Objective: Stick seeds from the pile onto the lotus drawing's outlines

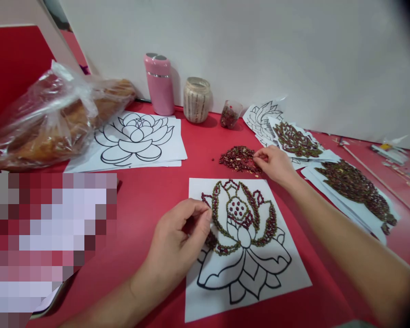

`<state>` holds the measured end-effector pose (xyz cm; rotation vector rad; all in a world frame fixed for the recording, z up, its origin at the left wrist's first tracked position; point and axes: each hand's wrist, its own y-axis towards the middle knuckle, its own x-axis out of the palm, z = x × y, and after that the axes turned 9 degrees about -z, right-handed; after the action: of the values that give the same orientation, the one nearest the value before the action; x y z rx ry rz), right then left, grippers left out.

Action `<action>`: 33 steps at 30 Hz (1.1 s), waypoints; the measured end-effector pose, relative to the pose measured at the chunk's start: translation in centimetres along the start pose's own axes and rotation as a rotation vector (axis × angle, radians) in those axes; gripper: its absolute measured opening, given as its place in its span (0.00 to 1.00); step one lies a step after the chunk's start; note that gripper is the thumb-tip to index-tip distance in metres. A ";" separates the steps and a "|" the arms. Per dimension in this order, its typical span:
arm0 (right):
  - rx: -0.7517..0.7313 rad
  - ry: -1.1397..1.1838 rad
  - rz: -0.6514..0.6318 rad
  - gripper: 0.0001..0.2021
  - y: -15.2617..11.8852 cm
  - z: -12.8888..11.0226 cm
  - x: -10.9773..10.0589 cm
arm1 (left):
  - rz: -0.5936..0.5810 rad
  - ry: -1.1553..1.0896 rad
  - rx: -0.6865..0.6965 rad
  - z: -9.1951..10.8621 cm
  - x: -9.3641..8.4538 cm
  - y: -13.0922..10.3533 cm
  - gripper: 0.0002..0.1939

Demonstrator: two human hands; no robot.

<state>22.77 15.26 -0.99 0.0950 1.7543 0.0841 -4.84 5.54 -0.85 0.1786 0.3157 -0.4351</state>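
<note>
A white sheet with a black lotus outline (259, 278) lies on the red table, partly covered with rows of red and green beans. My left hand (182, 237) is over the sheet's left edge, thumb and forefinger pinched together; what they hold, if anything, is too small to make out. My right hand (275, 164) reaches to the right side of a loose pile of dark red beans (237, 157) beyond the sheet. Its fingertips are closed at the pile's edge, and I cannot tell what is between them.
Behind the pile stand a small cup of beans (230, 115), a jar (197, 100) and a pink tumbler (160, 84). Printed lotus sheets (140, 141) and a plastic bag (64, 118) lie left. Bean-covered sheets (357, 191) lie right; a pixelated area covers the lower left.
</note>
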 end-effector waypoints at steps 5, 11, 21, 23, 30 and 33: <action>0.014 -0.028 -0.045 0.07 0.8 -0.3 0.6 | 0.004 0.004 0.001 0.0 -0.2 0.1 0.07; -0.028 0.029 -0.031 0.07 -0.4 -1.2 -0.2 | 0.009 0.019 0.003 0.0 -0.1 0.1 0.07; -0.364 0.439 -0.253 0.04 -12.2 -6.5 -1.6 | 0.029 0.021 0.027 -0.3 0.1 0.1 0.06; -0.384 0.377 -0.255 0.04 -13.0 -6.5 -1.0 | 0.026 0.018 0.025 -0.2 0.1 0.0 0.06; -0.441 0.196 -0.250 0.04 -12.8 -6.6 -0.2 | 0.023 0.035 0.033 -0.1 0.1 -0.1 0.07; -0.434 0.171 -0.250 0.04 -12.7 -6.8 -0.1 | 0.013 0.029 0.024 -0.1 0.1 -0.1 0.07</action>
<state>15.93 2.57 -1.08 -0.4581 1.8653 0.2950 -4.83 5.48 -0.97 0.2100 0.3378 -0.4235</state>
